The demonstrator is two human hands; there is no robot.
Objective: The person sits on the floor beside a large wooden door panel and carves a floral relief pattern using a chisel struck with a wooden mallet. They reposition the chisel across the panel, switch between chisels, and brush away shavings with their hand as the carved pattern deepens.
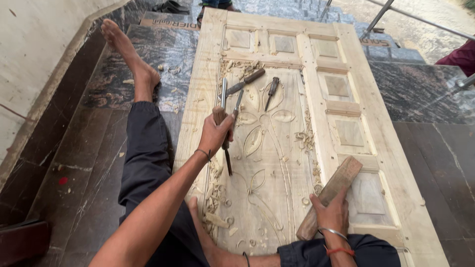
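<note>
— Over the carved flower panel, we see our left hand (213, 134) closed round a chisel (226, 148), its wooden handle sticking up above the fist and the blade pointing down onto the door (396, 163).

— And our right hand (332, 213)?

— Wrapped round the lower end of a wooden mallet (330, 196), which lies slanted on the door's right half, beside the square panels.

— So neither hand is open?

— We see both gripping firmly, fingers curled fully round their tools.

— Where does the door lie?

— Flat on the dark stone floor (94, 198), running away from us, pale and unfinished. Its carved leaves and stem sit in the middle strip, with shavings (306, 138) scattered along the grooves and near our left wrist.

— Other tools?

— We see spare chisels (247, 81) just above the left hand, lying on the carving near the top of the flower.

— Anything beyond the door?

— Our left leg (143, 143) stretches along its left edge, bare foot (126, 52) towards the wall.
</note>
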